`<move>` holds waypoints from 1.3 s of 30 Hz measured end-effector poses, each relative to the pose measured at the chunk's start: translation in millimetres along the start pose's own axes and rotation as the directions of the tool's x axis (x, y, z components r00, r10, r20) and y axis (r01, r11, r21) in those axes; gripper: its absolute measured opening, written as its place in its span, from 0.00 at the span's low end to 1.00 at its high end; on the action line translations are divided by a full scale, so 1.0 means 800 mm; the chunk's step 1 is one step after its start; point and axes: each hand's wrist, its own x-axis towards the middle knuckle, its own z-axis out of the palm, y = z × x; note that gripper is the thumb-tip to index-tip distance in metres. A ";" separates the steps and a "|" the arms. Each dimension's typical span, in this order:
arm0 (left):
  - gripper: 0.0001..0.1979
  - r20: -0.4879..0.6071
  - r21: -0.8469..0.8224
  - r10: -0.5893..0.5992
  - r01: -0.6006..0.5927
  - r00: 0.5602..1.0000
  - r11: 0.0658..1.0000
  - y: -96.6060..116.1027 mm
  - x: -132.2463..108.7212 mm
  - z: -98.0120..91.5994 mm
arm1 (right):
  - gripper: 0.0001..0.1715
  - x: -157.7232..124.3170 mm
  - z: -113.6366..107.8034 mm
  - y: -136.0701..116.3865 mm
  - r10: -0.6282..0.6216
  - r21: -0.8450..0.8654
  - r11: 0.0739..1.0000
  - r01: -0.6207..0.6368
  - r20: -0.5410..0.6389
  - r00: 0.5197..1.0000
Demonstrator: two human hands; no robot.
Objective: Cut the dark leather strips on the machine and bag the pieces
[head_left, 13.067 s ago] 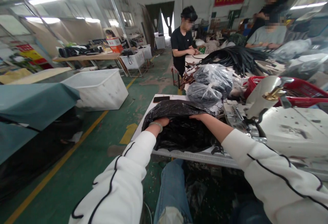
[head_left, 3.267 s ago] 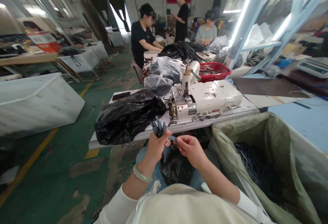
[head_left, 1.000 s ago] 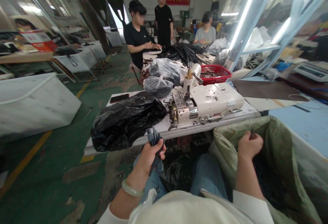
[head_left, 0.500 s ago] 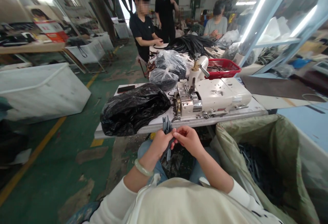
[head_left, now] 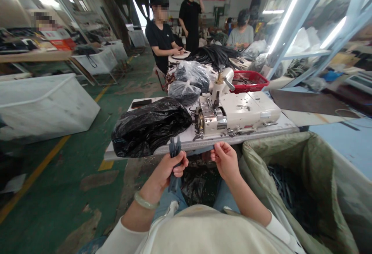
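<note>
The left hand has its fingers closed round a bunch of dark grey strips at lower centre; they look light and limp, best gripped mid-bunch. The right hand is empty, fingers loosely open, just below the edge of the white surface.

**Head camera, looking forward and down**
Worn on the person's head, it faced the table, close above the left hand and right hand.
</note>
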 end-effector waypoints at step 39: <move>0.23 -0.169 0.138 0.191 -0.168 0.967 0.976 -0.016 0.061 0.014 | 0.24 0.079 -0.032 0.015 0.270 -0.405 0.899 -0.166 0.215 0.938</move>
